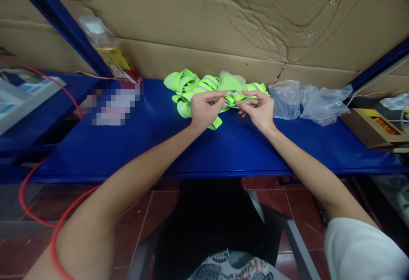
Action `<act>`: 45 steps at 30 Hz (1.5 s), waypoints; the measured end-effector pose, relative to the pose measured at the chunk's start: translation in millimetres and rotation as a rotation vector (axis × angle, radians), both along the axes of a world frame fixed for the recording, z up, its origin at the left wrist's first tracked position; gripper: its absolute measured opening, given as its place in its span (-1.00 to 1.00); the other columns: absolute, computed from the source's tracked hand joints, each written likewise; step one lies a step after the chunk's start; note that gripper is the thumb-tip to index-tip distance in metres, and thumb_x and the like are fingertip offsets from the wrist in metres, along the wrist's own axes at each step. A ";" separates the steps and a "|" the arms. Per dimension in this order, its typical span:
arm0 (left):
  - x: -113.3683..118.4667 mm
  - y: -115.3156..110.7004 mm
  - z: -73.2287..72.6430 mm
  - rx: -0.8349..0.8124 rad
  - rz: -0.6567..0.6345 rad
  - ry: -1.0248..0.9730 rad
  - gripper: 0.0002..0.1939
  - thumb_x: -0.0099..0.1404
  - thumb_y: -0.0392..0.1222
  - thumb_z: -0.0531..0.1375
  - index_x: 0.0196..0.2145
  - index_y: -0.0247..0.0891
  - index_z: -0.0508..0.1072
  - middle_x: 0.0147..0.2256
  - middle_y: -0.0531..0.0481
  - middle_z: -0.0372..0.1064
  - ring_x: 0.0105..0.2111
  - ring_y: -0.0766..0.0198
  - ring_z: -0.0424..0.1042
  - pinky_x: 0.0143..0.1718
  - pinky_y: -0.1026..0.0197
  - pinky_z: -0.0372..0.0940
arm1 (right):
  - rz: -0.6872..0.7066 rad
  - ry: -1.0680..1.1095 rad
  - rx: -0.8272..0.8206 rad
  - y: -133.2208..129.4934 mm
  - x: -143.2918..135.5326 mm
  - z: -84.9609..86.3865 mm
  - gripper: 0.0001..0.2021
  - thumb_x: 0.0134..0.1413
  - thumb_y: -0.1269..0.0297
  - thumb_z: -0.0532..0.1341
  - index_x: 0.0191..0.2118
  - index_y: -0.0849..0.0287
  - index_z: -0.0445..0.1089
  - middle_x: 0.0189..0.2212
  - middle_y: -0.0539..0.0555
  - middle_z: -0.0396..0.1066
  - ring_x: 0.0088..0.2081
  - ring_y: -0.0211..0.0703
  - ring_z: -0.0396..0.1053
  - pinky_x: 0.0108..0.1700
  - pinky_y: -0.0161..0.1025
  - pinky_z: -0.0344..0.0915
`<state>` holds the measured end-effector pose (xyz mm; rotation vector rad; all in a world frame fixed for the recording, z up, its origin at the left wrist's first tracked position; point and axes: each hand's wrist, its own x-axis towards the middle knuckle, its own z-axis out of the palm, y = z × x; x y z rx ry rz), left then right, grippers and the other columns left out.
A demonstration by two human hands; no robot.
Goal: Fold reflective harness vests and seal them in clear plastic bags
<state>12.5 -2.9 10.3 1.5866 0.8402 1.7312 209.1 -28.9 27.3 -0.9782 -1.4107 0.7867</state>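
Note:
A small clear plastic bag [232, 81] is stretched between my hands above the table. My left hand [204, 109] pinches its near edge on the left, thumb against fingers. On the right, my right hand [259, 110] pinches the same edge. Behind and below the bag lies a pile of neon yellow-green reflective straps [185, 83] with silver stripes. One strap end sticks out toward me under my left hand. Whether any strap is inside the bag I cannot tell, since the green shows through the plastic.
More clear plastic bags [324, 103] lie right of the straps on the blue table [223, 154]. Farther right is an open cardboard box [367, 129]. A wrapped yellow-and-red bottle [111, 54] stands at the back left. A red hose [24, 195] loops at left; cardboard [179, 20] lines the back.

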 end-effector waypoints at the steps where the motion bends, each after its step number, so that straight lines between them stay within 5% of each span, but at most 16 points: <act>1: -0.1 -0.1 -0.1 0.005 -0.006 -0.006 -0.79 0.28 -0.33 0.36 -0.18 -0.22 0.81 -0.43 -0.02 0.67 -0.45 0.26 0.67 -0.44 0.29 0.54 | -0.005 -0.016 -0.013 0.2 0.8 -0.9 -0.33 -0.11 -0.19 0.65 0.02 0.09 0.54 -0.45 -0.02 0.62 -0.54 -0.22 0.50 -0.55 -0.31 0.43; 5: -0.6 -1.2 0.5 0.072 -0.015 0.006 -0.80 0.28 -0.34 0.34 -0.23 -0.20 0.80 -0.44 0.00 0.65 -0.46 0.25 0.66 -0.44 0.26 0.53 | 0.036 -0.048 -0.064 0.1 1.8 -5.8 0.06 -0.13 -0.21 0.66 0.46 -0.08 0.30 -0.31 0.00 0.66 -0.45 -0.13 0.57 -0.56 -0.30 0.42; 8: -0.7 -1.8 0.8 0.090 -0.048 0.049 -0.80 0.30 -0.37 0.32 -0.24 -0.20 0.77 -0.45 0.02 0.59 -0.46 0.28 0.61 -0.45 0.26 0.47 | 0.093 -0.039 -0.106 1.0 -0.5 -10.4 0.25 -0.18 -0.24 0.68 0.59 -0.10 0.17 -0.18 0.09 0.69 -0.34 0.01 0.63 -0.47 -0.18 0.53; 15: 1.1 -7.7 -1.0 0.130 0.019 0.091 -0.84 0.28 -0.38 0.34 -0.39 -0.15 0.65 -0.64 0.19 0.14 -0.63 0.39 0.09 -0.52 0.23 0.17 | -0.021 -0.022 -0.035 7.1 -0.9 -16.7 -0.13 -0.09 -0.06 0.65 0.37 0.02 0.54 -0.31 0.03 0.65 -0.52 -0.12 0.48 -0.53 -0.11 0.52; 19: 1.9 -14.4 1.7 0.183 0.029 0.136 -0.90 0.26 -0.33 0.36 -0.36 -0.16 0.68 -0.63 0.17 0.21 -0.59 0.38 0.17 -0.47 0.23 0.18 | -0.035 0.003 -0.013 7.7 4.1 -17.6 -0.14 -0.10 -0.09 0.64 0.35 -0.02 0.55 -0.17 0.08 0.69 -0.43 -0.07 0.55 -0.51 -0.14 0.51; 25: -2.0 -15.1 3.5 0.202 -0.020 0.212 -0.87 0.33 -0.18 0.41 -0.16 -0.16 0.72 -0.49 0.08 0.41 -0.53 0.35 0.31 -0.50 0.25 0.22 | -0.076 -0.017 0.007 9.6 6.8 -11.7 -0.19 -0.09 -0.12 0.62 0.30 0.00 0.56 -0.28 0.05 0.65 -0.52 -0.18 0.39 -0.51 -0.13 0.44; 29: -6.7 -11.3 3.6 0.223 -0.071 0.317 -0.19 0.14 -0.01 0.62 0.31 -0.06 0.55 -0.15 -0.07 0.53 -0.22 0.13 0.56 -0.29 0.16 0.48 | -0.043 0.033 0.029 10.8 10.0 -0.3 -0.16 -0.14 -0.22 0.62 0.28 -0.05 0.56 -0.06 0.10 0.68 -0.36 -0.08 0.54 -0.37 -0.04 0.58; 31: -7.9 -9.0 4.5 0.261 -0.023 0.319 -0.03 0.10 0.09 0.66 0.40 -0.03 0.46 -0.02 -0.15 0.50 -0.06 0.00 0.57 -0.09 0.04 0.55 | -0.022 0.055 0.032 8.3 12.0 6.6 -0.17 -0.14 -0.28 0.61 0.25 -0.06 0.58 -0.02 0.11 0.67 -0.30 -0.02 0.59 -0.31 0.02 0.63; 35: -8.8 -7.2 7.7 0.346 0.058 0.354 -0.17 0.23 0.34 0.55 0.34 -0.02 0.54 0.13 -0.23 0.42 0.20 -0.19 0.48 0.28 -0.21 0.45 | 0.036 0.034 0.011 -2.1 15.0 17.4 -0.20 -0.08 -0.43 0.54 0.20 -0.06 0.61 -0.01 0.13 0.68 -0.25 0.05 0.65 -0.29 0.05 0.65; 39: -7.5 -11.7 10.1 0.382 0.028 0.340 -0.34 0.41 0.44 0.35 0.24 -0.02 0.60 0.19 -0.26 0.43 0.30 -0.21 0.43 0.36 -0.27 0.40 | 0.083 -0.032 0.077 -12.0 19.7 24.2 -0.03 -0.16 -0.56 0.50 0.32 -0.14 0.54 0.14 0.14 0.64 0.00 0.27 0.68 -0.20 0.07 0.67; 42: -4.9 -19.7 12.4 0.363 0.047 0.258 -0.40 0.50 0.45 0.24 0.21 0.01 0.59 0.20 -0.24 0.47 0.32 -0.18 0.42 0.34 -0.25 0.43 | 0.033 -0.149 0.173 -14.4 24.0 27.8 0.09 -0.37 -0.44 0.65 0.35 -0.16 0.51 0.30 0.17 0.54 0.26 0.47 0.54 -0.02 0.18 0.67; 45: -1.5 -29.4 15.7 0.371 0.102 0.215 -0.39 0.51 0.47 0.19 0.19 -0.02 0.57 0.16 -0.23 0.50 0.31 -0.20 0.44 0.35 -0.27 0.40 | -0.074 -0.246 0.250 -13.5 25.6 28.0 -0.05 -0.39 -0.31 0.72 0.22 -0.13 0.60 0.34 0.18 0.48 0.41 0.59 0.36 0.11 0.35 0.61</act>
